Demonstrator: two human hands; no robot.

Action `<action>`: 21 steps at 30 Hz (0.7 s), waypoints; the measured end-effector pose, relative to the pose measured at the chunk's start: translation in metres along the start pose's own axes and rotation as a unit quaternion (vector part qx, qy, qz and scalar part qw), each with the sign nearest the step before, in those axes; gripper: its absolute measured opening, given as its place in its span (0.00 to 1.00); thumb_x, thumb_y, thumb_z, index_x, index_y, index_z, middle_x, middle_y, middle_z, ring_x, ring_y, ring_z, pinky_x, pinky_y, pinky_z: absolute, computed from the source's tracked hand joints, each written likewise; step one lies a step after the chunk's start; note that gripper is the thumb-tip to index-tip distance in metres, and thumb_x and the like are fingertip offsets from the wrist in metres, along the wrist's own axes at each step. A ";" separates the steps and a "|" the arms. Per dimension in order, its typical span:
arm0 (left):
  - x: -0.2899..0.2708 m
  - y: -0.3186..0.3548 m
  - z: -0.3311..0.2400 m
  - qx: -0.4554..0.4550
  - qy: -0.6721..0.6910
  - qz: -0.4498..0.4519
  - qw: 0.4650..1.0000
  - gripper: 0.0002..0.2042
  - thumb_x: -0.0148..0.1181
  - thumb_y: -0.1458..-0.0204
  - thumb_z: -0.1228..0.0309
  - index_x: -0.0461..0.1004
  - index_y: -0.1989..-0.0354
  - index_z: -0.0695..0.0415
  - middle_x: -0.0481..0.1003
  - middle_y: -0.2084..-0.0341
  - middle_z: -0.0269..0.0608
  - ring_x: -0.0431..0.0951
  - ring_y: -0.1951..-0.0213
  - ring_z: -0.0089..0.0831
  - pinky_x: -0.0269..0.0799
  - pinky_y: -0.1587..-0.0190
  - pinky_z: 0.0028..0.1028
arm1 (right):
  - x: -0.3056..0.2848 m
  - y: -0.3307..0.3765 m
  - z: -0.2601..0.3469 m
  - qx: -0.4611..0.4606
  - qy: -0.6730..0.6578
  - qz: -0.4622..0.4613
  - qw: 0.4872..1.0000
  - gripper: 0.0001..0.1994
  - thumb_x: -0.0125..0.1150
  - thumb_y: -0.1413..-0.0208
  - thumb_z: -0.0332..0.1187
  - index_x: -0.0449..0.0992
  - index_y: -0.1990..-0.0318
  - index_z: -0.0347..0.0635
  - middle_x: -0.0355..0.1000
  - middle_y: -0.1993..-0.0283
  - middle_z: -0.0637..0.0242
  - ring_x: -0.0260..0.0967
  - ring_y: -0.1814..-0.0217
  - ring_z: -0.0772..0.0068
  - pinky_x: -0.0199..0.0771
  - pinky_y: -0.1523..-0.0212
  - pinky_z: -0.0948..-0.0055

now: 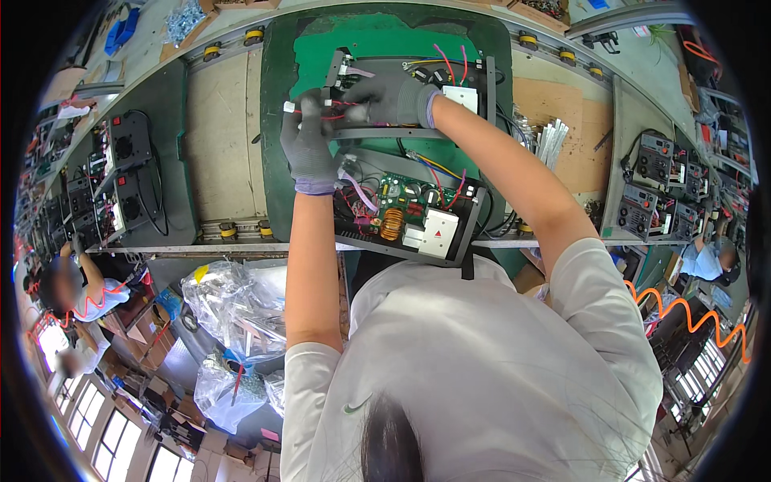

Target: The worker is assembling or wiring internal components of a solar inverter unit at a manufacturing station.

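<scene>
While the near chassis (468,229) sits open closest to the person (498,353), the far chassis (491,80), another open black metal frame, is being worked on just beyond it. Some thin red wires (332,118) are held in the left hand (312,153), up beyond the near chassis's left end, with the grey-gloved fingers drawn in narrow and a white connector (289,107) poking out past them. The right hand (389,102), gloved in grey too, is stretched over the far chassis, beyond the middle of the near one; its fingers are bunched pretty close by the other stretch of those wires, but whether anything's actually pinched there can't be told. Inside the near chassis, a green circuit board (393,187), a copper-wound toroid coil (392,225) and a white boxy part (438,233) marked with a red triangle can be seen. Both frames are carried on a green work board (277,177). Right of the near chassis and a bit beyond it, a bunch of silvery strips (552,140) is laid out, and farther right some black boxy units (654,157) are lined up. Well left of it, black units with red switches (128,136) are parked, and on the nearer left side clear plastic bags (241,293) are piled up.
</scene>
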State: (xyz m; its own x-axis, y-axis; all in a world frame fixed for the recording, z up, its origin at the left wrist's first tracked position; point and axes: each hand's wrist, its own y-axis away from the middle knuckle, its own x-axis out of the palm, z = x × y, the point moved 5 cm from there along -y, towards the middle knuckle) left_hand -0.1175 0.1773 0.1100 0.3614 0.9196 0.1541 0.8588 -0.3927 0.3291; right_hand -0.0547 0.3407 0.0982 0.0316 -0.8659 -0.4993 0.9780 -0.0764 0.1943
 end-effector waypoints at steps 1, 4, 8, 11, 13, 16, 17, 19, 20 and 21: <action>0.002 -0.001 0.000 0.001 -0.001 0.002 1.000 0.15 0.56 0.35 0.61 0.77 0.51 0.60 0.76 0.65 0.35 0.66 0.76 0.17 0.59 0.74 0.19 | 0.006 0.002 0.001 -0.021 0.058 0.000 0.998 0.19 0.61 0.44 0.55 0.82 0.52 0.57 0.80 0.57 0.62 0.77 0.53 0.54 0.76 0.52 0.57; 0.006 -0.005 -0.003 0.030 0.047 0.053 0.997 0.15 0.57 0.36 0.63 0.74 0.49 0.61 0.76 0.65 0.35 0.65 0.76 0.17 0.61 0.73 0.20 | 0.009 0.006 0.014 -0.059 0.102 -0.031 0.993 0.21 0.60 0.42 0.57 0.81 0.50 0.57 0.80 0.57 0.60 0.77 0.53 0.53 0.76 0.53 0.56; 0.005 -0.007 -0.006 0.091 0.128 0.084 0.984 0.16 0.60 0.37 0.64 0.72 0.47 0.62 0.76 0.65 0.37 0.71 0.73 0.20 0.68 0.68 0.21 | 0.005 0.009 0.022 -0.097 0.049 -0.112 0.988 0.21 0.58 0.40 0.57 0.80 0.49 0.56 0.79 0.59 0.59 0.77 0.56 0.52 0.76 0.55 0.55; 0.004 -0.005 -0.011 0.086 0.118 0.093 0.985 0.17 0.62 0.39 0.65 0.71 0.47 0.62 0.77 0.64 0.39 0.75 0.70 0.23 0.72 0.64 0.23 | -0.004 0.012 0.021 -0.073 0.044 -0.129 0.988 0.20 0.58 0.40 0.56 0.80 0.49 0.57 0.79 0.59 0.60 0.77 0.58 0.52 0.76 0.56 0.54; 0.001 -0.003 -0.012 0.089 0.042 0.080 0.992 0.17 0.64 0.39 0.65 0.71 0.47 0.62 0.77 0.64 0.40 0.77 0.69 0.24 0.74 0.62 0.24 | -0.009 0.014 0.024 -0.047 0.057 -0.118 0.990 0.20 0.58 0.40 0.56 0.81 0.49 0.57 0.80 0.60 0.60 0.78 0.59 0.51 0.76 0.56 0.53; 0.001 -0.002 -0.017 0.097 -0.018 0.080 0.992 0.15 0.64 0.41 0.70 0.75 0.47 0.63 0.77 0.64 0.38 0.76 0.69 0.23 0.73 0.63 0.24 | -0.012 0.015 0.031 -0.019 0.180 -0.109 0.977 0.20 0.59 0.41 0.55 0.81 0.49 0.57 0.80 0.61 0.60 0.77 0.61 0.51 0.75 0.57 0.52; 0.001 -0.002 -0.024 0.151 -0.126 0.068 0.978 0.14 0.63 0.41 0.72 0.78 0.48 0.62 0.77 0.64 0.38 0.75 0.68 0.22 0.72 0.63 0.24 | -0.012 0.015 0.034 -0.027 0.160 -0.123 0.979 0.20 0.59 0.41 0.55 0.82 0.49 0.57 0.80 0.62 0.59 0.77 0.61 0.51 0.75 0.58 0.53; 0.006 -0.003 -0.033 0.203 -0.230 0.058 0.950 0.13 0.62 0.42 0.74 0.80 0.49 0.60 0.77 0.63 0.38 0.75 0.68 0.22 0.71 0.64 0.23 | -0.012 0.015 0.033 -0.031 0.141 -0.138 0.980 0.20 0.60 0.41 0.55 0.82 0.50 0.57 0.80 0.63 0.59 0.77 0.61 0.52 0.75 0.58 0.53; 0.008 -0.004 -0.036 0.221 -0.236 0.072 0.943 0.13 0.61 0.43 0.76 0.82 0.50 0.59 0.77 0.63 0.38 0.75 0.66 0.21 0.71 0.64 0.23 | -0.010 0.014 0.028 -0.033 0.098 -0.141 0.985 0.19 0.61 0.42 0.55 0.83 0.51 0.57 0.79 0.63 0.58 0.77 0.60 0.52 0.75 0.58 0.54; 0.007 -0.004 -0.039 0.239 -0.244 0.084 0.936 0.13 0.60 0.44 0.78 0.83 0.51 0.57 0.76 0.62 0.38 0.74 0.65 0.20 0.70 0.64 0.23 | -0.009 0.013 0.028 -0.037 0.054 -0.143 0.988 0.19 0.63 0.44 0.55 0.83 0.52 0.57 0.79 0.64 0.57 0.77 0.59 0.53 0.75 0.58 0.55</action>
State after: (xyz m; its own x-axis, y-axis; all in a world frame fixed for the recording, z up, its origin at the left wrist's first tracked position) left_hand -0.1326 0.1851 0.1457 0.5291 0.7878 -0.3153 0.7969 -0.5890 -0.1345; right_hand -0.0481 0.3339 0.1288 -0.2294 -0.7565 -0.6125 0.9624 -0.2702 -0.0268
